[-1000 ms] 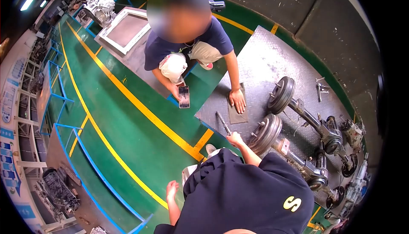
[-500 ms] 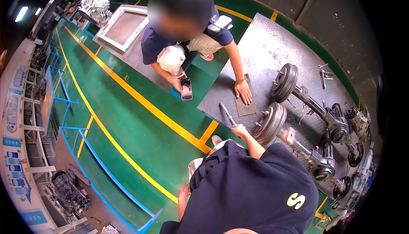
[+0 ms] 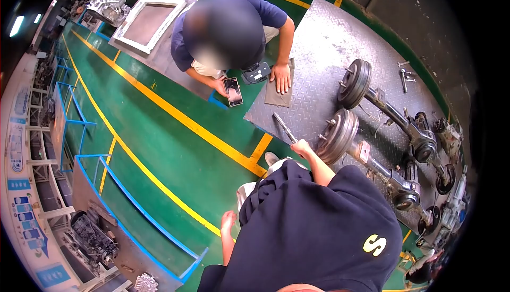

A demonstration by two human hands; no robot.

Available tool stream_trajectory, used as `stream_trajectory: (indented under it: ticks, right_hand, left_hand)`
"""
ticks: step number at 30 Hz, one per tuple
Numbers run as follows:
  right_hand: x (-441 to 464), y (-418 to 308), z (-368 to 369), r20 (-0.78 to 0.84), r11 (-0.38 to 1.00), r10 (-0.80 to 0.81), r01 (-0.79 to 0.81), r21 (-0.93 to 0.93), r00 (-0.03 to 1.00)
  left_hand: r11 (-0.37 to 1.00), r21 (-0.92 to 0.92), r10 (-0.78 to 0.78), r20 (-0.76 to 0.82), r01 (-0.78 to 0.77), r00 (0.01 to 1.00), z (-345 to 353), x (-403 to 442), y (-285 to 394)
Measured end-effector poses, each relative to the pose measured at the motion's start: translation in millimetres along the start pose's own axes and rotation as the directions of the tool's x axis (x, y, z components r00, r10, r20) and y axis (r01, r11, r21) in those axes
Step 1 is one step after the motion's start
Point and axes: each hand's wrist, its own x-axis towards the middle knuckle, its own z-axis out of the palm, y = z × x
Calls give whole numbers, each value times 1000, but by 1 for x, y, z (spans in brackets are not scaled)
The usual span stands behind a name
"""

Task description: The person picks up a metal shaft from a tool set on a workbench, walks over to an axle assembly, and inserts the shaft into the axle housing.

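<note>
My right hand is closed round the near end of a metal rod-shaped tool, which points away over the edge of the metal-topped table. Just right of that hand is the nearer brake drum on its axle. My left hand hangs low beside my body above the green floor, its fingers too small to make out clearly. Across the table corner, another person's hand lies flat on a grey-brown cloth. That person's other hand holds a phone.
A second drum and axle lie beyond the first. A small metal tool lies near the table's far edge. Blue-framed benches stand at the left, and a white frame lies on a board behind the crouching person.
The other person has bent further forward, head lowered, and has slid the cloth towards the table's left edge. The view has shifted a little. My right hand still grips the tool.
</note>
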Motion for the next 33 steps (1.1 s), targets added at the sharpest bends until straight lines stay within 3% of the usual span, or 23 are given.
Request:
stream_trajectory:
  ticks: [11,15,18,25,33]
  right_hand:
    - [-12,1,11,47,998,49,-51,44,998]
    - [-25,-7,13,48,997,-4,0,84,999]
    - [-18,-2,20,75,985,63,-74,154,995]
    - [-20,-9,-6,53,993,68,-63,-96,996]
    - [-4,8,-13,-7,981,53,-54,-187,999]
  left_hand:
    - [1000,-9,-18,14,18,1000,0,-10,-7]
    - [998,-53,24,28,-22,999,6,1,-21]
    - [1000,-26,16,9,-15,1000,6,-9,-9]
    - [998,-63,1,-8,-1,1000,6,-13,-15]
    - [996,-18,-83,16,83,996,5,-15,-17]
